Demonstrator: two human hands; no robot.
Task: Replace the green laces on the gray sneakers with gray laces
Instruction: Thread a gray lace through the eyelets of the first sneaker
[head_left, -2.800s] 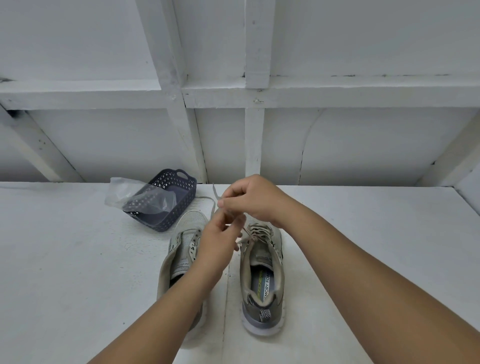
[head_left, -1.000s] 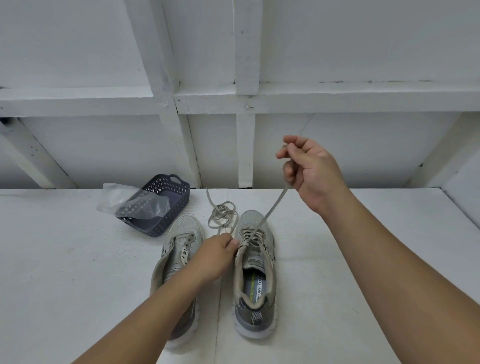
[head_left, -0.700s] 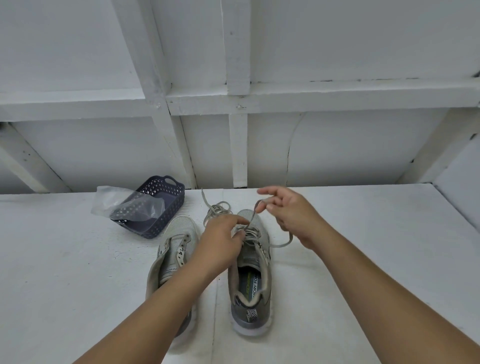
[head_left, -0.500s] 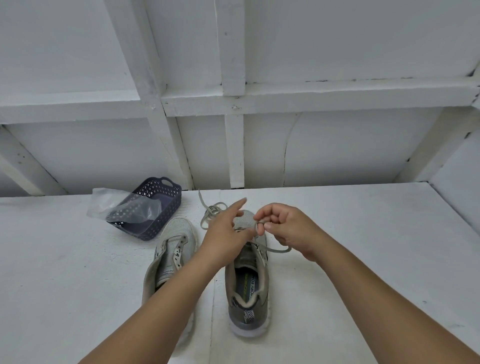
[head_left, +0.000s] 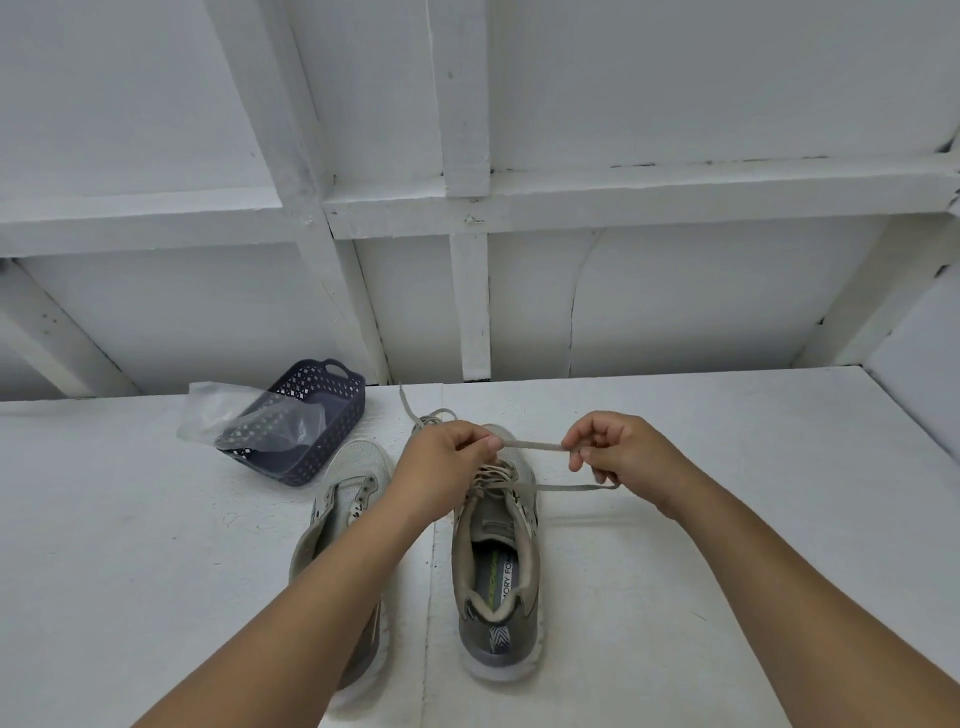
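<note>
One wide-angle camera on my head, looking forward and down, close over my forearms and the white worktop (head_left: 156, 571), white framed wall (head_left: 675, 286) rising straight ahead, curved lines toward the edges, no second view

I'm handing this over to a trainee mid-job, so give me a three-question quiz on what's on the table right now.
1. True or false: both hands pinch the same stretch of gray lace above the right sneaker.
2. Which sneaker has no lace in its eyelets: A) left sneaker B) right sneaker?
3. What lies across the dark basket?

Key:
1. True: left hand and right hand hold it taut between them.
2. A.
3. A clear plastic bag.
</note>
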